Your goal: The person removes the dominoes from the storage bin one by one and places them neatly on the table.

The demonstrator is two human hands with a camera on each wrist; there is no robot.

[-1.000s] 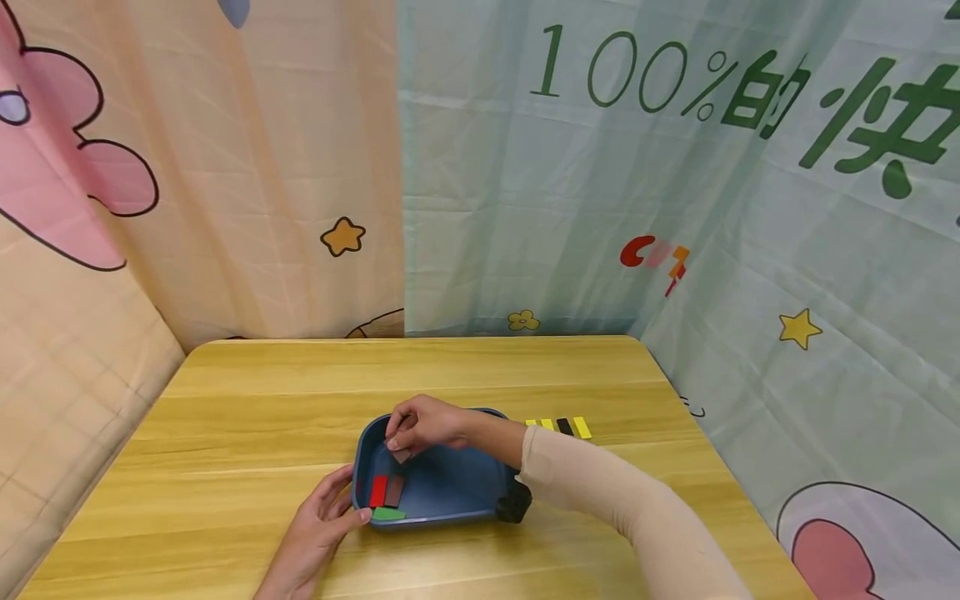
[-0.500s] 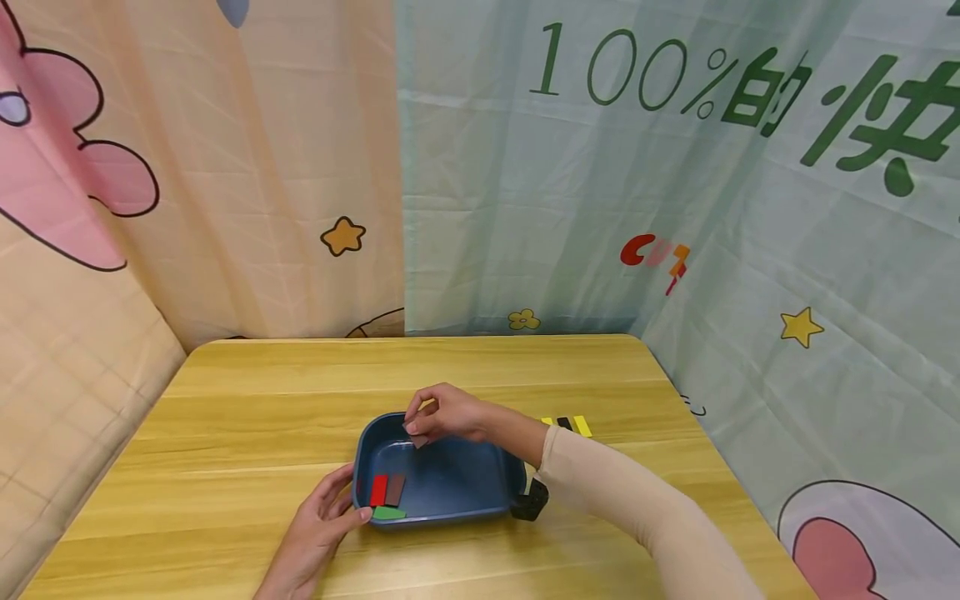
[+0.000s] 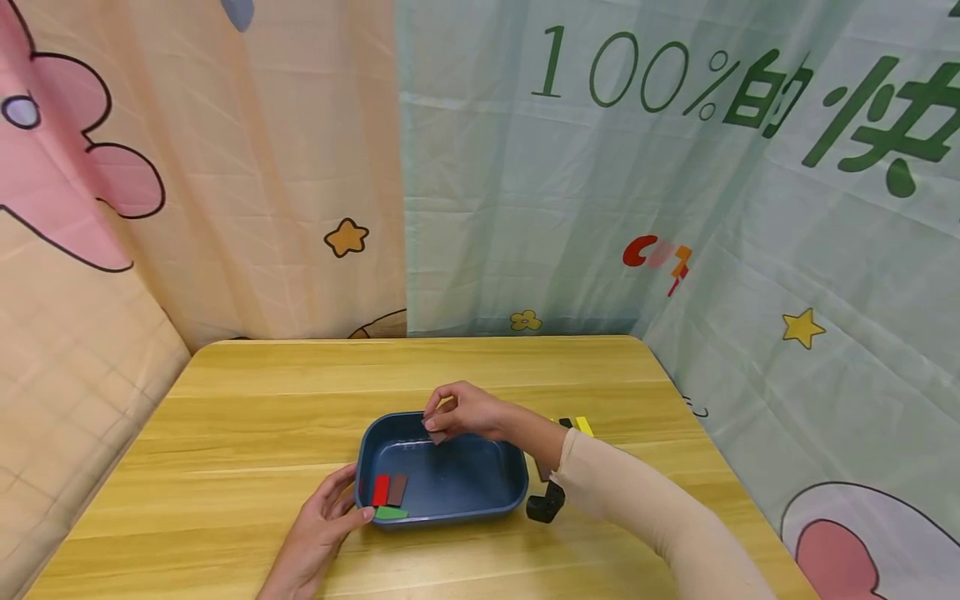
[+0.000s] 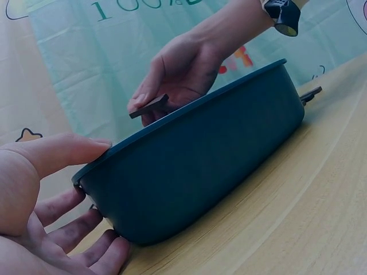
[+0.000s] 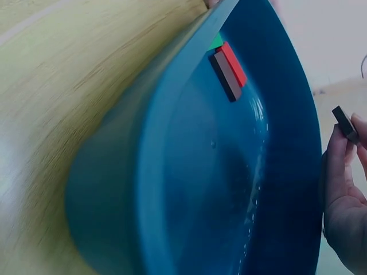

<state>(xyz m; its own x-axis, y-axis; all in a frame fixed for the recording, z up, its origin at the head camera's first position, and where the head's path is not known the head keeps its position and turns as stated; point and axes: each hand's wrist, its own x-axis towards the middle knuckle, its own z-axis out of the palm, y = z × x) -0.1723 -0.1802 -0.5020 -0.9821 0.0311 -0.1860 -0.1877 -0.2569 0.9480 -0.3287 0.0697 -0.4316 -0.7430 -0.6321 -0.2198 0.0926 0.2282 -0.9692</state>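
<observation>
A dark blue plastic basin stands on the wooden table. At its left end my left hand grips it, thumb on the rim and fingers against the outer wall. My right hand pinches a thin brown rectangular block between thumb and fingertips, over the far part of the basin. The left wrist view shows this held block just above the rim. On the basin floor at the near left lie a red block, a second brown block and a green block.
Beyond the right forearm, a yellow block and a black block lie on the table, partly covered by the arm. Another brown piece shows right of the basin. Printed curtains surround the table.
My right hand has moved to the right and slightly up with the brown block, from the basin's left part toward its far middle. The left hand stays on the basin.
</observation>
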